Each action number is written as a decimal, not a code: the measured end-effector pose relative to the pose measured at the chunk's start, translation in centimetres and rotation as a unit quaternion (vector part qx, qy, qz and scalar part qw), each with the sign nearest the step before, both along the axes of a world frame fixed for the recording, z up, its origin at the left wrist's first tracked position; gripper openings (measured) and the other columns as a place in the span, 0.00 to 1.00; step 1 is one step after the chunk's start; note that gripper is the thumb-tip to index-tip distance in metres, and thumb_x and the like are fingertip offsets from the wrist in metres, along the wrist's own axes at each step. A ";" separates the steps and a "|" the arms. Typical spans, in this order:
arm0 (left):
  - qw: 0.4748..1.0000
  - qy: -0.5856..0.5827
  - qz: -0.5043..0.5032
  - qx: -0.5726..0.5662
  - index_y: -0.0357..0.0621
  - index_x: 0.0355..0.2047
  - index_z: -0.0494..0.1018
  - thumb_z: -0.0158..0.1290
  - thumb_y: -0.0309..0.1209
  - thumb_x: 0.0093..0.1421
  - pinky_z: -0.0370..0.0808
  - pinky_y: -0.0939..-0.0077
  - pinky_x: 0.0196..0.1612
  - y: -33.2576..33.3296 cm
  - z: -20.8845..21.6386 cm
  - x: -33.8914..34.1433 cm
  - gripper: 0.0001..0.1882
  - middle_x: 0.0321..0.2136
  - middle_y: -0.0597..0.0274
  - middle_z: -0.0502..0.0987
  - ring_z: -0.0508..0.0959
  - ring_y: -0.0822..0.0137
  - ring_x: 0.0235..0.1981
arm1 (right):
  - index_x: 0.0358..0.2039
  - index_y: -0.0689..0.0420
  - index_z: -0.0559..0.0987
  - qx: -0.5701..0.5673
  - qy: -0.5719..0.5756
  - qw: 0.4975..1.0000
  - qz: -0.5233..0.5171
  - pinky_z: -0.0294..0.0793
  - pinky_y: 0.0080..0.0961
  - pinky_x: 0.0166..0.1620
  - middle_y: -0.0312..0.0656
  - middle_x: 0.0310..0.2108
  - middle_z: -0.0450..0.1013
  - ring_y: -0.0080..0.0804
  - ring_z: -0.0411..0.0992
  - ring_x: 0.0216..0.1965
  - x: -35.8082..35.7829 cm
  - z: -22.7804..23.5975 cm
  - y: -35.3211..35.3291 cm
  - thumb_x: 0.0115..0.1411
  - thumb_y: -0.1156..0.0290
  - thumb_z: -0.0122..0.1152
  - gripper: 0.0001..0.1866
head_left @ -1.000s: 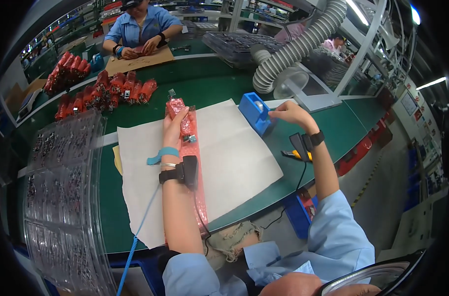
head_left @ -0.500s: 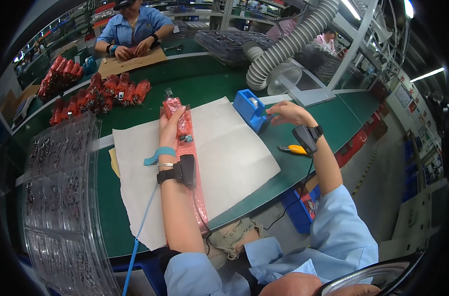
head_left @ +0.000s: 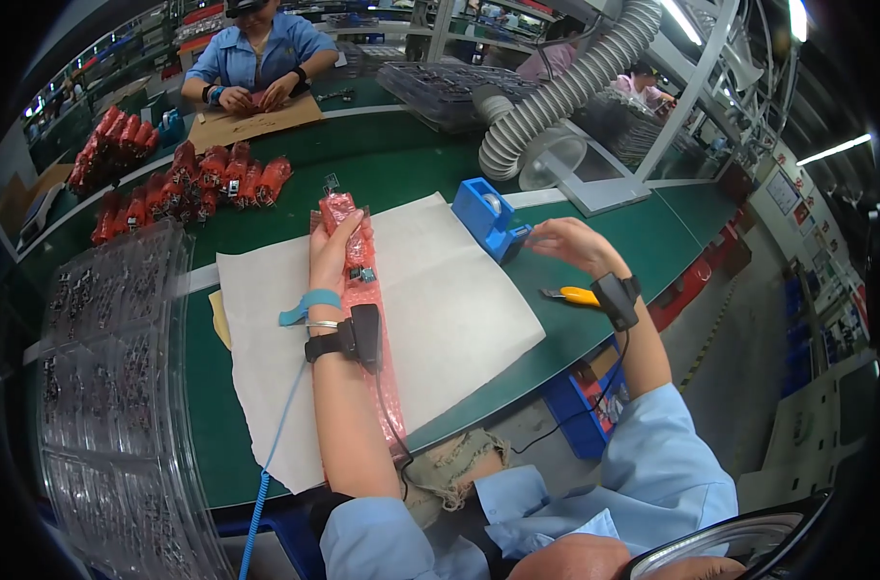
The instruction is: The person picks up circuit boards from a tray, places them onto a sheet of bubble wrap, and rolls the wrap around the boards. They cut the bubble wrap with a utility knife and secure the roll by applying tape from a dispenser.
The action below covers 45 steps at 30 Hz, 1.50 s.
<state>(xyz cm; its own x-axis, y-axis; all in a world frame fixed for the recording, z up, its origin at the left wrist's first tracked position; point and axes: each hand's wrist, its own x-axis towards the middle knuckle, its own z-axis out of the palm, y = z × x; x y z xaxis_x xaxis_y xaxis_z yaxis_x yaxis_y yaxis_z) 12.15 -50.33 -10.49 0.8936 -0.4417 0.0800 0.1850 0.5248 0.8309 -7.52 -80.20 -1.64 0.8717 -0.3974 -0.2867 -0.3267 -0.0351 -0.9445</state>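
White sheet: a broad pale sheet on the green bench, the landmark for every place below.
Red bundle: a slim packet in red bubble wrap, straddling the sheet's far edge left of its middle, a metal-looking connector poking out beyond that edge.
Left hand: over the sheet's far left part, this hand is closed round the bundle, thumb across the top, fingers mostly hidden underneath.
Bundle against grip: the packet lies lengthwise along the hand; its connector end sticks out past the thumb, its near end shows beside the palm.
Likely handling: probably light, with a soft, springy, slightly slick skin over something stiffer; the bare connector looks the fragile part.
Best hold: around the padded middle, pressing gently, clear of both ends.
Red strip: flat bubble wrap running down the sheet toward its near edge, partly behind the left forearm.
Right hand: beyond the sheet's right edge, this hand has bent fingers just beside the blue tape dispenser; whether they pinch tape, I cannot tell.
Yellow-handled cutter: right of the sheet, lying on the bench.
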 end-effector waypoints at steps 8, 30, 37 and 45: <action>1.000 -0.005 0.011 0.007 0.41 0.47 0.69 0.59 0.30 0.58 0.75 0.79 0.39 0.1 0.3 -0.3 0.18 0.37 0.65 0.75 0.77 0.74 0.35 | 0.34 0.67 0.77 0.061 -0.080 0.995 0.009 0.70 0.24 0.55 0.49 0.49 0.71 0.33 0.71 0.49 -1.0 -3.2 -1.0 0.55 0.75 0.57 0.08; 1.000 -0.012 -0.003 0.007 0.40 0.45 0.69 0.59 0.30 0.58 0.76 0.79 0.35 -0.6 -1.0 0.2 0.17 0.36 0.64 0.76 0.78 0.73 0.32 | 0.30 0.66 0.81 -0.157 0.028 0.986 0.040 0.70 0.21 0.50 0.42 0.34 0.77 0.28 0.74 0.43 0.3 -5.0 -1.7 0.54 0.73 0.62 0.08; 0.999 0.010 0.028 -0.011 0.41 0.46 0.69 0.59 0.31 0.58 0.74 0.80 0.34 0.0 -0.3 0.0 0.17 0.34 0.66 0.75 0.76 0.74 0.31 | 0.26 0.68 0.79 -0.295 -0.034 0.938 0.181 0.76 0.18 0.39 0.44 0.31 0.79 0.27 0.78 0.36 -2.8 7.1 5.0 0.54 0.71 0.65 0.11; 0.982 0.062 -0.089 -0.153 0.42 0.43 0.70 0.55 0.35 0.61 0.71 0.81 0.28 1.7 -1.3 1.2 0.13 0.29 0.68 0.74 0.73 0.76 0.25 | 0.31 0.63 0.77 -0.202 -0.124 0.825 0.513 0.76 0.21 0.42 0.44 0.33 0.79 0.29 0.78 0.40 8.0 7.3 14.4 0.58 0.72 0.62 0.07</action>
<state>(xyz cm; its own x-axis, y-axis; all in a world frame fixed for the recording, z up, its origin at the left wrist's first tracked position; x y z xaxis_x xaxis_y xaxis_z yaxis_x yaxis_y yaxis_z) 13.36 -48.60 -11.82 0.8155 -0.5641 0.1296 0.3861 0.6970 0.6042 0.51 -65.76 5.66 0.8200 0.5675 -0.0738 0.2734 -0.5018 -0.8207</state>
